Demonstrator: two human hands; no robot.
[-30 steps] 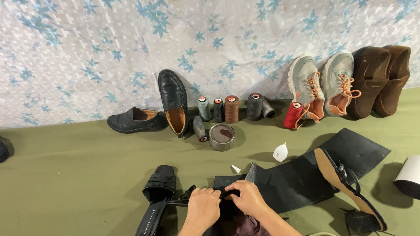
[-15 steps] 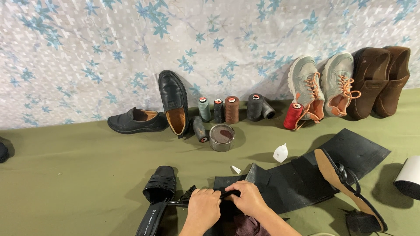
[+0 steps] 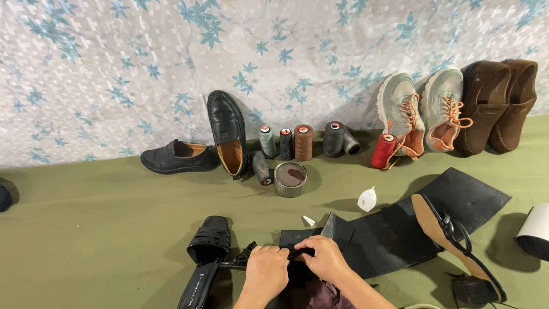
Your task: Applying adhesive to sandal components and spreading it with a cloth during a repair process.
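My left hand [image 3: 266,273] and my right hand [image 3: 326,257] meet low in the middle of the view, both pinching a small black strap piece [image 3: 294,252] between them. Just left of my left hand lies a black woven sandal [image 3: 207,252], with a dark strap end touching it. Under and to the right of my right hand spreads a black rubber sheet [image 3: 400,229]. A second black heeled sandal [image 3: 457,246] lies on its side on that sheet. What is under my palms is hidden.
Against the flowered cloth wall stand black loafers [image 3: 226,134], several thread spools [image 3: 303,142], a red spool [image 3: 383,150], grey sneakers with orange laces [image 3: 423,111] and brown shoes [image 3: 497,103]. A round tin [image 3: 290,178] and a small white glue bottle [image 3: 367,199] sit on the green floor. A white roll [image 3: 534,232] is at right.
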